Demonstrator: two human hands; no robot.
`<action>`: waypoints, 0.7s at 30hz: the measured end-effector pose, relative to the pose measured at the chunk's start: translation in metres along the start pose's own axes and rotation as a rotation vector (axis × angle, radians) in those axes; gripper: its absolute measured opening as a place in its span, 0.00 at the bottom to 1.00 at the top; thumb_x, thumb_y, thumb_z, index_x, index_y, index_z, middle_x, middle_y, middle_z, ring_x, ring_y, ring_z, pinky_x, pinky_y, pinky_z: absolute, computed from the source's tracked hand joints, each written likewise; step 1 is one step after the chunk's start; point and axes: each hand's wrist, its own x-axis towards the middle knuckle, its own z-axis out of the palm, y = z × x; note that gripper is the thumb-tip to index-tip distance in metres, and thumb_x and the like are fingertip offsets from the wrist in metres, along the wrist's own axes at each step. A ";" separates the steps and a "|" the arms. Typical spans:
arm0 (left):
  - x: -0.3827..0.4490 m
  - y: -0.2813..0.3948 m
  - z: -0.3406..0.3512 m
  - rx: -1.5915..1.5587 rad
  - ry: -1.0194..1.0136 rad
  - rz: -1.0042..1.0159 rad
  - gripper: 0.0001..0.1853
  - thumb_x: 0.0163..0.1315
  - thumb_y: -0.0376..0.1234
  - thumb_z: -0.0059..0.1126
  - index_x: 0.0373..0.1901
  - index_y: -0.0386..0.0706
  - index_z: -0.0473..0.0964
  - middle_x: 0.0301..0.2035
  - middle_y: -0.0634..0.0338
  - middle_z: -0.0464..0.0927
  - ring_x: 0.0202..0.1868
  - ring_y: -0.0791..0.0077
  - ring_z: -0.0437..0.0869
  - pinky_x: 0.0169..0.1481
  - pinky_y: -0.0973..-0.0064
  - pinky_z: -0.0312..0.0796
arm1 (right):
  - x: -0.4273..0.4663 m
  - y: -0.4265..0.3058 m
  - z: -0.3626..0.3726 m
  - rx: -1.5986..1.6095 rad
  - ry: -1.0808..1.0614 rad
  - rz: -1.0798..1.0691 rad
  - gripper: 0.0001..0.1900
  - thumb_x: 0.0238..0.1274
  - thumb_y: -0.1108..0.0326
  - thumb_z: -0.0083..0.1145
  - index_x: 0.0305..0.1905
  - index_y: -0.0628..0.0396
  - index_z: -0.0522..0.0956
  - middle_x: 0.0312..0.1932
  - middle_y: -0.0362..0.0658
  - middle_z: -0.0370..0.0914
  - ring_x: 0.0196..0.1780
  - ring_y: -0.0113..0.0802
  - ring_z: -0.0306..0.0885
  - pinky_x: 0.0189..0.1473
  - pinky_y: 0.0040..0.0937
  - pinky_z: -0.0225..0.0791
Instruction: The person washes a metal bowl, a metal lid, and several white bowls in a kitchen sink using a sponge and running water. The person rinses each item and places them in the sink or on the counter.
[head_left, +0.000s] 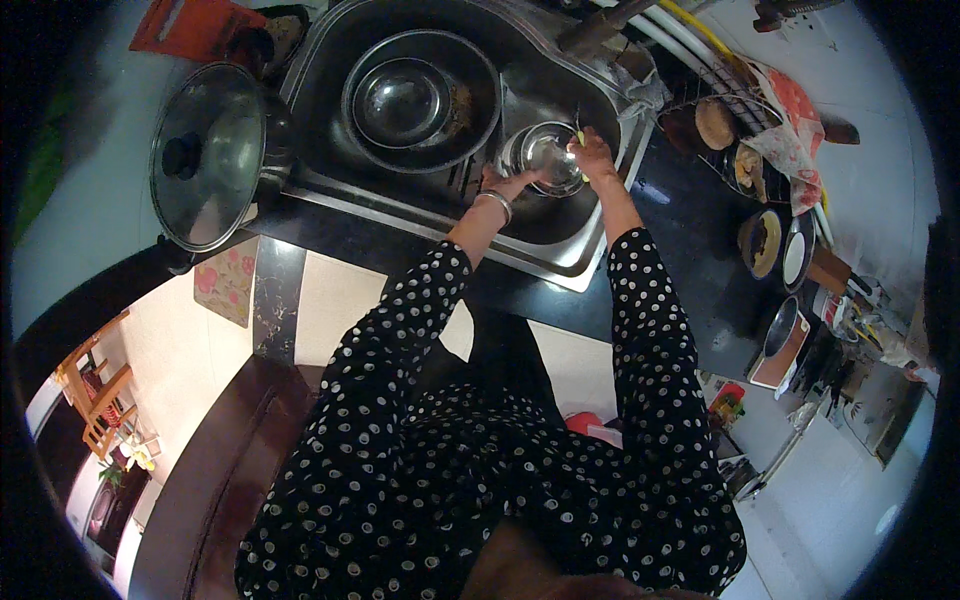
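Both of my hands are over the right basin of a stainless steel sink (574, 279), at a shiny metal bowl (551, 154). My left hand (514, 182) grips the bowl's near left rim, and a bracelet circles that wrist. My right hand (592, 156) is at the bowl's right side with a small yellow-green thing (580, 138) by its fingers; whether it grips the bowl or only that thing is unclear. Another round metal rim shows just left of and under the bowl. In the left basin, a large dark basin (420, 161) holds a smaller metal bowl (400, 101) and brownish bits.
A glass pot lid (225, 150) leans on the counter at the left, near a red-orange thing (191, 30). The faucet (600, 28) rises behind the sink. At the right stand a wire rack (720, 169) with food pieces, a yellowish bowl (761, 244) and a dark-lined bowl (782, 330).
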 end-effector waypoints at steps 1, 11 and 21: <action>0.008 -0.004 0.003 0.010 0.002 0.000 0.60 0.36 0.40 0.73 0.68 0.49 0.39 0.57 0.47 0.65 0.53 0.55 0.73 0.50 0.52 0.70 | 0.004 -0.006 -0.005 0.033 -0.081 0.054 0.18 0.51 0.60 0.57 0.45 0.56 0.70 0.43 0.56 0.77 0.50 0.51 0.75 0.52 0.45 0.68; -0.016 0.020 0.020 -0.231 -0.054 -0.051 0.52 0.37 0.31 0.70 0.66 0.43 0.48 0.54 0.49 0.68 0.54 0.56 0.73 0.53 0.64 0.70 | 0.004 0.001 -0.009 0.224 -0.215 0.002 0.08 0.47 0.63 0.60 0.32 0.55 0.79 0.30 0.42 0.79 0.38 0.34 0.77 0.46 0.30 0.67; -0.002 0.010 0.017 -0.032 0.068 0.092 0.64 0.31 0.35 0.71 0.70 0.42 0.35 0.59 0.47 0.65 0.58 0.56 0.71 0.59 0.70 0.68 | -0.002 -0.015 -0.019 0.517 -0.323 0.042 0.07 0.46 0.68 0.60 0.32 0.58 0.79 0.30 0.43 0.80 0.36 0.31 0.76 0.43 0.31 0.68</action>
